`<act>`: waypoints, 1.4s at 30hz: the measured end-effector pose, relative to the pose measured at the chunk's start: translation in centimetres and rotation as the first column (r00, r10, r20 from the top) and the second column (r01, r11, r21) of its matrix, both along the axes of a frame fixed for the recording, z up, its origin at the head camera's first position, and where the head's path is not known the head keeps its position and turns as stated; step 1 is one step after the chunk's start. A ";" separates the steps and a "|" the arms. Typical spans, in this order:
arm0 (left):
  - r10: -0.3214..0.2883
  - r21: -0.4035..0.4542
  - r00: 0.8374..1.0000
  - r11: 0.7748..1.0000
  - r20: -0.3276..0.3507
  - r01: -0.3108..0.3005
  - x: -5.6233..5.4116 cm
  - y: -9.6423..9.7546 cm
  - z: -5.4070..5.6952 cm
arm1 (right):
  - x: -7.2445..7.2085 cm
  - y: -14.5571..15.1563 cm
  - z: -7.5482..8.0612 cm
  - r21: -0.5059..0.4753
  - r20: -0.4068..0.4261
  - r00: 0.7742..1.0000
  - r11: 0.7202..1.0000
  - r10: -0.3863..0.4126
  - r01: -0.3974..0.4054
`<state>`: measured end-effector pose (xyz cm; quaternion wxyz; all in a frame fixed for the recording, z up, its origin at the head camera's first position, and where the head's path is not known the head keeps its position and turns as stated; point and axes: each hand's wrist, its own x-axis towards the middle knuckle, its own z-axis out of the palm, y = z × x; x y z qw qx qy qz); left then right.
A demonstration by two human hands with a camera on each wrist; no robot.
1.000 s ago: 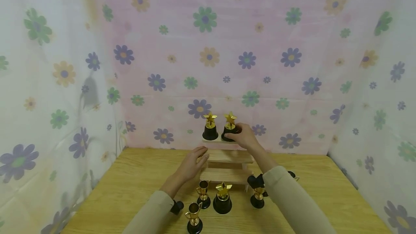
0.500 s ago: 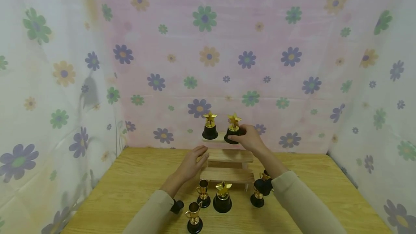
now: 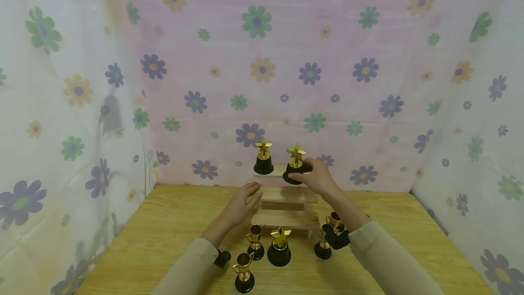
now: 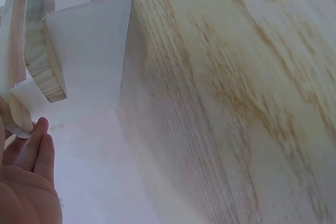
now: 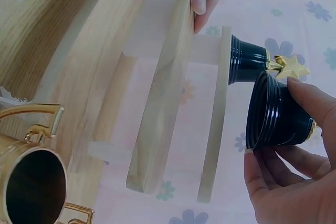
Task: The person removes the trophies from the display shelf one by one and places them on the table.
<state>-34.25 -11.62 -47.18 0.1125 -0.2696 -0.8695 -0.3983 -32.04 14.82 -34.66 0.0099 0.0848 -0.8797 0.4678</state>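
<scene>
In the head view my right hand (image 3: pixel 319 177) grips a gold star trophy (image 3: pixel 295 165) by its black base. The right wrist view shows that base (image 5: pixel 278 111) tilted and apart from the top shelf. A second star trophy (image 3: pixel 264 158) stands at the left of the top shelf (image 3: pixel 275 171) of a wooden stepped stand (image 3: pixel 282 217). My left hand (image 3: pixel 236 206) rests beside the stand, its extended fingers (image 4: pixel 45 153) touching the left end of the middle step (image 4: pixel 18 114).
Another star trophy (image 3: pixel 279 248) stands on the table (image 3: pixel 163 240) before the stand. Gold cups stand to its left, a rear one (image 3: pixel 255 242) and a front one (image 3: pixel 244 273). More gold cups (image 3: pixel 323 245) stand under my right forearm. Flowered cloth (image 3: pixel 229 58) surrounds the table.
My right hand has lifted the star trophy from the top shelf and moved it slightly right and towards me. The left hand stays at the stand.
</scene>
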 end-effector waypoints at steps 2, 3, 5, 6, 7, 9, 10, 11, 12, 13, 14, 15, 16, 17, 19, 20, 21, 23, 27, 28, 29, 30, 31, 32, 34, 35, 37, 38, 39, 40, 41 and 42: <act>0.000 0.000 1.000 1.000 0.003 0.000 0.0 0.0 0.1 | 0.3 0.1 0.1 -0.008 -0.001 1.000 1.000 0.007 -0.007; 0.000 0.001 1.000 1.000 0.003 0.000 0.0 0.0 0.1 | 0.4 0.1 0.1 -0.012 -0.001 1.000 1.000 0.009 -0.009; -0.002 0.003 1.000 1.000 0.003 0.002 0.0 0.0 0.1 | 0.6 0.2 0.2 -0.013 -0.005 1.000 1.000 0.013 -0.013; -0.004 0.006 1.000 1.000 -0.001 0.004 0.0 0.0 0.1 | 0.7 0.3 0.2 -0.010 -0.008 1.000 1.000 0.015 -0.016; -0.004 0.007 1.000 1.000 -0.002 0.004 0.0 0.0 0.1 | 0.8 0.3 0.1 -0.009 -0.012 1.000 1.000 0.019 -0.019; -0.003 0.010 1.000 1.000 -0.004 0.003 0.1 0.1 0.1 | 0.9 0.4 0.0 -0.007 -0.016 1.000 1.000 0.018 -0.018; -0.003 0.009 1.000 1.000 -0.004 0.003 0.1 0.1 0.1 | 1.0 0.5 0.0 -0.006 -0.019 1.000 1.000 0.020 -0.020; -0.001 0.007 1.000 1.000 -0.004 0.001 0.1 0.1 0.1 | 1.1 0.5 0.0 -0.005 -0.021 1.000 1.000 0.019 -0.019; 0.000 0.006 1.000 1.000 -0.004 0.000 0.1 0.1 0.1 | 1.2 0.6 -0.1 -0.005 -0.026 0.999 1.000 0.028 -0.028; 0.001 0.005 1.000 1.000 -0.001 -0.001 0.1 0.0 0.1 | 1.3 0.6 -0.2 -0.011 -0.025 0.999 0.999 0.030 -0.030; 0.000 0.007 1.000 1.000 -0.001 0.000 0.1 0.0 0.0 | 1.5 0.7 -0.2 -0.017 -0.020 0.999 0.999 0.030 -0.030; 0.001 0.007 1.000 1.000 -0.001 -0.001 0.1 0.0 0.0 | 1.6 0.7 -0.3 -0.021 -0.020 0.999 0.999 0.034 -0.034; -0.001 0.008 1.000 1.000 -0.002 0.001 0.1 0.1 0.0 | 1.7 0.8 -0.4 -0.023 -0.020 0.999 0.999 0.039 -0.039; -0.001 0.009 1.000 1.000 -0.003 0.001 0.1 0.0 0.0 | 1.9 0.9 -0.4 -0.025 -0.019 0.999 0.999 0.042 -0.042; -0.004 0.011 1.000 1.000 -0.006 0.004 0.1 0.0 -0.1 | 2.1 1.0 -0.6 -0.024 -0.018 0.999 0.999 0.044 -0.044; -0.005 0.012 1.000 1.000 -0.008 0.005 0.1 0.1 -0.1 | 2.2 1.1 -0.6 -0.018 -0.020 0.999 0.999 0.046 -0.046; -0.006 0.012 1.000 1.000 -0.008 0.006 0.1 0.1 -0.1 | 2.3 1.2 -0.7 -0.011 -0.023 0.999 0.999 0.046 -0.047; -0.005 0.011 1.000 1.000 -0.008 0.006 0.1 0.0 -0.1 | 2.5 1.3 -0.8 0.002 -0.035 0.998 0.999 0.049 -0.049; -0.005 0.014 1.000 1.000 -0.010 0.005 0.1 0.0 -0.1 | 2.9 1.4 -0.9 0.018 -0.043 0.998 0.998 0.055 -0.055; -0.005 0.015 1.000 1.000 -0.012 0.005 0.1 0.0 -0.2 | 2.9 1.4 -1.0 0.020 -0.046 0.997 0.998 0.058 -0.057; -0.005 0.016 1.000 1.000 -0.015 0.006 0.1 0.1 -0.2 | 3.0 1.5 -1.0 0.023 -0.044 0.997 0.998 0.060 -0.059; -0.006 0.018 1.000 1.000 -0.016 0.006 0.1 0.1 -0.2 | 3.1 1.5 -1.1 0.027 -0.041 0.997 0.998 0.060 -0.059; -0.006 0.018 1.000 1.000 -0.017 0.007 0.1 0.1 -0.2 | 3.2 1.5 -1.2 0.032 -0.042 0.997 0.998 0.063 -0.062; -0.006 0.017 1.000 1.000 -0.017 0.006 0.1 0.1 -0.2 | 3.2 1.5 -1.2 0.034 -0.041 0.997 0.998 0.062 -0.060; -0.006 0.018 1.000 1.000 -0.018 0.006 0.1 0.0 -0.2 | 3.4 1.6 -1.4 0.042 -0.046 0.997 0.997 0.063 -0.061; -0.005 0.017 1.000 1.000 -0.017 0.005 0.1 0.0 -0.2 | 3.4 1.6 -1.4 0.042 -0.047 0.997 0.997 0.063 -0.061; -0.005 0.016 1.000 1.000 -0.014 0.005 0.1 0.0 -0.3 | 3.6 1.6 -1.5 0.039 -0.050 0.997 0.997 0.064 -0.062; -0.004 0.018 1.000 1.000 -0.015 0.004 0.1 0.1 -0.3 | 3.7 1.6 -1.5 0.034 -0.050 0.997 0.997 0.064 -0.062; -0.004 0.019 1.000 1.000 -0.016 0.004 0.1 0.1 -0.3 | 3.8 1.6 -1.5 0.033 -0.052 0.996 0.997 0.069 -0.068; -0.003 0.020 1.000 1.000 -0.017 0.003 0.1 0.1 -0.2 | 3.9 1.6 -1.5 0.029 -0.051 0.996 0.997 0.072 -0.070; -0.002 0.019 1.000 1.000 -0.018 0.002 0.1 0.1 -0.2 | 4.0 1.7 -1.5 0.027 -0.051 0.996 0.997 0.072 -0.071; -0.002 0.020 1.000 1.000 -0.018 0.002 0.1 0.1 -0.2 | 4.0 1.7 -1.6 0.027 -0.051 0.996 0.997 0.071 -0.070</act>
